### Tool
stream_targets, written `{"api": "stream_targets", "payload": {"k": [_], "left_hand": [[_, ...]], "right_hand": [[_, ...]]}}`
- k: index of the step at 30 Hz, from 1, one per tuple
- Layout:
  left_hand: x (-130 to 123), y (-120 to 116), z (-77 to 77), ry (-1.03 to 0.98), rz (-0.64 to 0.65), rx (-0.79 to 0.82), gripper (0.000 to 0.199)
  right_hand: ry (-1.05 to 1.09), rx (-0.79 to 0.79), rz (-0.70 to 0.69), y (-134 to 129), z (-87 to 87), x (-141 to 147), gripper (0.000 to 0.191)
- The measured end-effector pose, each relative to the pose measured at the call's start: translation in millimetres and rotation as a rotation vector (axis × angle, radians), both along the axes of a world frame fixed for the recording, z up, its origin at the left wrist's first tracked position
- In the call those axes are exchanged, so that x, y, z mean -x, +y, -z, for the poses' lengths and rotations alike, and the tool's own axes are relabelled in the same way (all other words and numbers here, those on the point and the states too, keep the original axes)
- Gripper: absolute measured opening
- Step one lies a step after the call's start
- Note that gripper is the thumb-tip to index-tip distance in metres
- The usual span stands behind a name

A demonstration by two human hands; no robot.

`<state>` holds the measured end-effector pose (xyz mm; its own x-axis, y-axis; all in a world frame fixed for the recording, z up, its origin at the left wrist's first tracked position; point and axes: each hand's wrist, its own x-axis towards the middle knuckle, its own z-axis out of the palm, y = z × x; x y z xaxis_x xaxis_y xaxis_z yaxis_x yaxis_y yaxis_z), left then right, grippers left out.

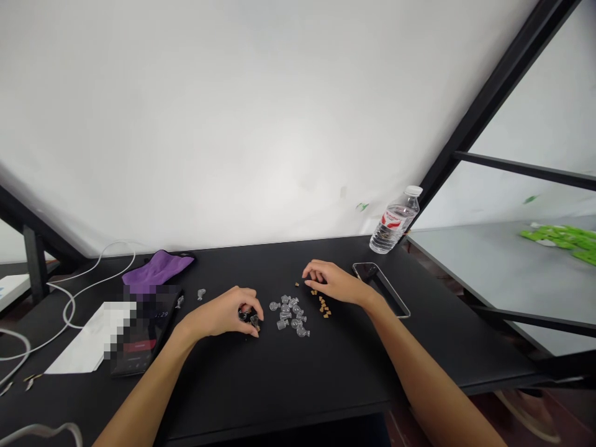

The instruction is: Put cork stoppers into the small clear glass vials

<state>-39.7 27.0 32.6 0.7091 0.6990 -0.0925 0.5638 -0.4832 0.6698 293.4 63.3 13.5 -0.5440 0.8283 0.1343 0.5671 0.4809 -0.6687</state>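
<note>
Clear plastic bulbs [288,316] lie between our hands; our left hand [223,313] pinches a dark piece [246,315], our half-open right hand [331,282] rests beside tan bits [321,305].

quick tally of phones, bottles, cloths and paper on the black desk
phones: 2
plastic water bottle: 1
purple cloth: 1
white paper: 1
total: 5

1 head-worn view faces forward and down over a black table [279,391].
</note>
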Motion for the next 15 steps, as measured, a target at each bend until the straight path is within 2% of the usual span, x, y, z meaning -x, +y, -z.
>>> {"api": "stream_targets", "payload": {"k": [3,8,12,15], "left_hand": [[1,2,8.0,-0.004,0.019,-0.04,0.02],[0,2,11.0,-0.019,0.025,-0.063,0.015],[-6,-1,6.7,-0.054,0.004,-0.072,0.011],[-13,-5,1.8,-0.112,-0.038,-0.072,0.006]], "right_hand": [[0.035,-0.078,-0.004,-1,7.1,14,0.016],[0.023,-0.073,-0.032,1,16.0,24,0.009],[0.044,-0.075,-0.054,3,10.2,13,0.008],[0.031,-0.01,-0.061,5,4.3,-4,0.01]]}}
